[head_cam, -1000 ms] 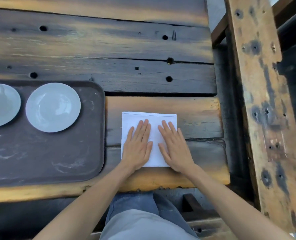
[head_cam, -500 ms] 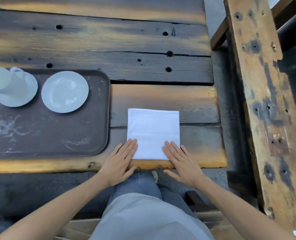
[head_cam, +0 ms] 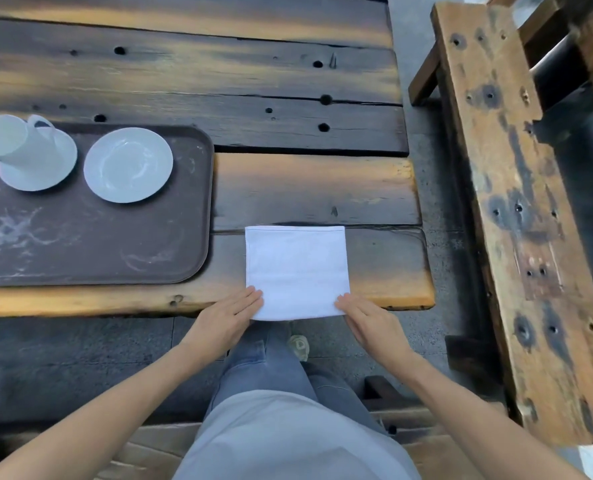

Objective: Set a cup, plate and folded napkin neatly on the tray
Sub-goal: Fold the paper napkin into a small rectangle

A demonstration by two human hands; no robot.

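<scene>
The left hand (head_cam: 226, 317) lies flat with straight fingers, its fingertips (head_cam: 255, 293) on the napkin's near left corner; it grasps nothing. The right hand (head_cam: 367, 317) mirrors it, fingers straight and together, tips touching the near right corner, also relaxed and holding nothing.

The napkin (head_cam: 296, 270) is a white folded rectangle, lying flat on the table (head_cam: 308, 188) at the near edge, its nearest margin hanging just over that edge between the two hands. It is off the tray, just to the tray's 3 o'clock side, apart from it by a strip of bare wood.

The tray (head_cam: 90, 244) is dark brown with rounded corners and pale scuff marks, sitting at about 9 o'clock from the napkin. On its far part rests a pale plate (head_cam: 128, 165), at roughly 10 o'clock from the napkin. At the plate's 9 o'clock, near but not touching it, a second saucer (head_cam: 45, 174) carries a white cup (head_cam: 14, 142) with its handle toward 12 o'clock; the wide lens makes the cup seem tilted.

At 3 o'clock from the table, across a gap of grey floor, stands a weathered wooden bench (head_cam: 516, 216). Below the hands, the person's jeans (head_cam: 263, 368) and a pale shirt show.
</scene>
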